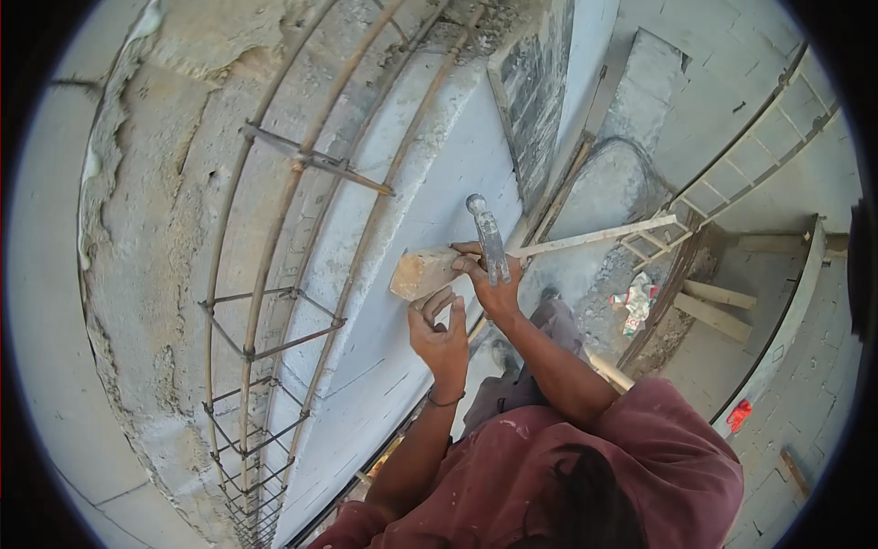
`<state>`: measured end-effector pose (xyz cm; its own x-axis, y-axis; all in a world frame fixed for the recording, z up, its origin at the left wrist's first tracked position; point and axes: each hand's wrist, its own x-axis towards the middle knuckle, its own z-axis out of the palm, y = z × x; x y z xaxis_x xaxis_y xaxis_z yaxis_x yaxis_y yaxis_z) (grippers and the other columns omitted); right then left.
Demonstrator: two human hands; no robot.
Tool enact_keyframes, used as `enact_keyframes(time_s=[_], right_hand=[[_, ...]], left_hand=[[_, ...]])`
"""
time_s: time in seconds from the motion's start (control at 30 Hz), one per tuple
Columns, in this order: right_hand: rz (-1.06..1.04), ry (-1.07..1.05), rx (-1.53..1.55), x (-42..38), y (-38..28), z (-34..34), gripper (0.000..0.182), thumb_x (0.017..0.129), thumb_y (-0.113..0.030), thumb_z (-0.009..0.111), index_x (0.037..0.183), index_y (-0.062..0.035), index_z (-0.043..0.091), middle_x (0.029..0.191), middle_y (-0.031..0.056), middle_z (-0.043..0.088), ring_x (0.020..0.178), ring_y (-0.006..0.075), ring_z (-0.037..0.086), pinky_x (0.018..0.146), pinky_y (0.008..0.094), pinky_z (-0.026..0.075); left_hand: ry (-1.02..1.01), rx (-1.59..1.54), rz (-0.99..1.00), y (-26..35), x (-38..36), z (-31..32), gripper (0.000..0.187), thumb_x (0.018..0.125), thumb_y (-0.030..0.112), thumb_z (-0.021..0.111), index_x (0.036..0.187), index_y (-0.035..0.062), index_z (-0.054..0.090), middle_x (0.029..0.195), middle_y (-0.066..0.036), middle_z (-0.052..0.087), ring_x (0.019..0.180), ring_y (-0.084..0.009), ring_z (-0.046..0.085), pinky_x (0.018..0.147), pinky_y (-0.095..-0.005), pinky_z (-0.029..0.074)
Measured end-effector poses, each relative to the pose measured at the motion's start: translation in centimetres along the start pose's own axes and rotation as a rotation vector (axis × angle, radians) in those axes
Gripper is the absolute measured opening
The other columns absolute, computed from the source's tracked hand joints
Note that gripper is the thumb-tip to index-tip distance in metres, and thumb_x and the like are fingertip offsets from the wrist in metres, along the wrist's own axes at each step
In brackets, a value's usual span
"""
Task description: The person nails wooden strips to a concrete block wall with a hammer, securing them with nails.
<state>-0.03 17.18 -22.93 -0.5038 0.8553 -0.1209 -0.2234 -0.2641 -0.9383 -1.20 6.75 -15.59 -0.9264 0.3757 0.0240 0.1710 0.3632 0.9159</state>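
A rough wooden block (pixel 422 274) is up against the pale wall edge, near the centre of the head view. My right hand (pixel 494 282) is wrapped round a hammer (pixel 490 240) close to its steel head, and its fingertips reach the block's right end. The hammer's pale handle runs off to the right. Just below the block is my left hand (pixel 440 337), fingers bent and drawn together at the block's lower edge. Whatever lies between those fingertips is too small to tell.
A rebar cage (pixel 295 165) curves along the concrete at left. To the right are a metal ladder-like frame (pixel 732 174), wooden pieces (pixel 718 311), a crumpled white bag (pixel 635 303) and a red item (pixel 739 415). A dark patterned panel (pixel 535 101) stands above.
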Motion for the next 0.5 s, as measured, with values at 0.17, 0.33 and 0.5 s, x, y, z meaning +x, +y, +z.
enact_keyframes(time_s=[0.17,0.33,0.5], right_hand=[[0.014,0.041,0.043,0.5,0.2,0.2,0.03,0.08,-0.013,0.087,0.104,0.0006,0.077,0.097,0.011,0.078,0.082,0.0137,0.07,0.073,0.0301,0.055],[0.128,0.112,0.113,-1.2,-0.6,0.5,0.028,0.081,-0.004,0.082,0.107,0.0002,0.076,0.102,0.0113,0.077,0.095,0.0167,0.071,0.084,0.0314,0.056],[-0.03,0.214,0.025,-1.9,1.2,1.8,0.031,0.082,-0.008,0.081,0.112,-0.0002,0.073,0.102,0.0106,0.076,0.094,0.0165,0.07,0.085,0.0315,0.055]], left_hand=[[0.016,0.578,0.747,3.8,0.6,-5.1,0.041,0.077,0.0,0.084,0.115,0.005,0.069,0.114,-0.016,0.073,0.084,-0.0297,0.066,0.069,-0.0372,0.053],[-0.12,0.636,0.9,3.7,4.0,-4.8,0.058,0.084,0.0,0.079,0.139,0.002,0.059,0.138,-0.025,0.061,0.109,-0.0369,0.069,0.087,-0.0407,0.062],[0.1,0.581,0.993,1.6,4.7,-2.7,0.046,0.088,0.008,0.079,0.13,-0.0013,0.064,0.136,-0.023,0.063,0.122,-0.0355,0.065,0.095,-0.0436,0.061]])
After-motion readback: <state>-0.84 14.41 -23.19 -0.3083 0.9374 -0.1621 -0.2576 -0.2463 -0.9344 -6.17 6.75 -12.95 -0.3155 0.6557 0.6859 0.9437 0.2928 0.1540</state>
